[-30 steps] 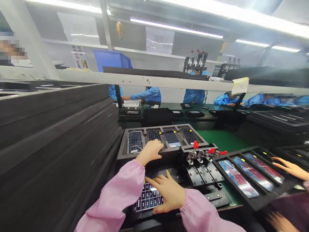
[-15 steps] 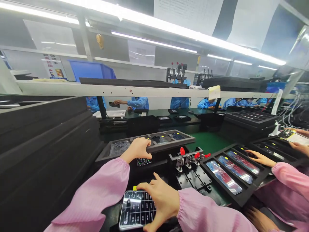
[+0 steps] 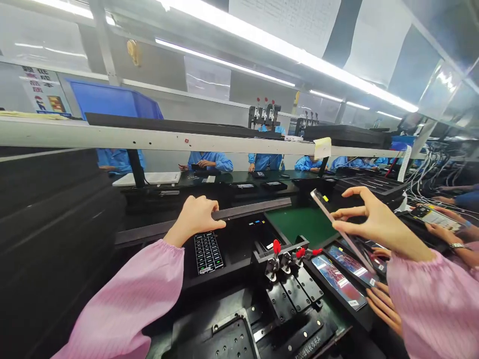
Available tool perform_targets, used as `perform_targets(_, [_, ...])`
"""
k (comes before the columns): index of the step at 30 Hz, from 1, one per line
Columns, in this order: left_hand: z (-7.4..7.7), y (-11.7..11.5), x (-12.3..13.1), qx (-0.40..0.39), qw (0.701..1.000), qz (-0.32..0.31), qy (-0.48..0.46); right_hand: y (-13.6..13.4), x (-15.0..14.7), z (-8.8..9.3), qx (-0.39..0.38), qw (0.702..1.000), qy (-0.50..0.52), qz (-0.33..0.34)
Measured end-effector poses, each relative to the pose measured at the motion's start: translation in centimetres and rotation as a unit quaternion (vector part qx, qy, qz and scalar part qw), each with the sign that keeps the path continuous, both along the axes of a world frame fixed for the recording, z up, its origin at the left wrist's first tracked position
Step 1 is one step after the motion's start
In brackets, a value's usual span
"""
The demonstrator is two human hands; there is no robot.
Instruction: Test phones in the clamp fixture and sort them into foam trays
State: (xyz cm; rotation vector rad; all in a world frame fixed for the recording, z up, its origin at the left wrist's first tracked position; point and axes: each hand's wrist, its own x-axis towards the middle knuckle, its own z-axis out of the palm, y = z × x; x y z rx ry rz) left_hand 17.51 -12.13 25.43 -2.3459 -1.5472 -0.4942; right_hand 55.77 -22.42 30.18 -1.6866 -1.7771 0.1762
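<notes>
My left hand (image 3: 196,217) is closed on the near rim of a dark foam tray (image 3: 254,209), which is tilted up. Below that hand, a phone with a grid of keys on its screen (image 3: 208,253) lies in a black tray. On the right, my right hand (image 3: 368,217) pinches the edge of a tilted phone (image 3: 342,232) between thumb and fingers, above phones with reddish screens (image 3: 339,281). A black fixture plate (image 3: 234,339) sits bare at the bottom centre, beside a clamp jig with red-tipped levers (image 3: 286,264).
Stacked black trays (image 3: 48,239) rise on the left. A white shelf rail (image 3: 224,144) crosses ahead, with a blue bin (image 3: 112,102) above. At the right, a co-worker's hands (image 3: 447,224) hold a phone. People in blue work across the bench.
My right hand has gone from the phone at the bottom centre to the right, and now holds a phone up. The fixture is uncovered. My left hand has tilted the foam tray further.
</notes>
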Motion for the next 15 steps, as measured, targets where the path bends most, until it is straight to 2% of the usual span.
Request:
perform_targets(3, [0.4,0.4,0.0,0.016,1.0,0.008,-0.001,5.6,2.8,-0.7,-0.064,0.994,-0.058,-0.062])
perform_targets(6, [0.6,0.5,0.1,0.031,0.999,0.01,0.001,10.0,3.0,-2.8,-0.123,0.983,-0.129,-0.045])
perform_targets(10, [0.9,0.7,0.5,0.037,0.999,0.014,0.0,14.3,-1.0,-5.6,-0.169,0.958,-0.227,0.036])
perform_targets(15, [1.3,0.8,0.6,0.029,0.999,0.035,-0.01,18.5,-7.8,-8.3,-0.211,0.94,-0.247,0.105])
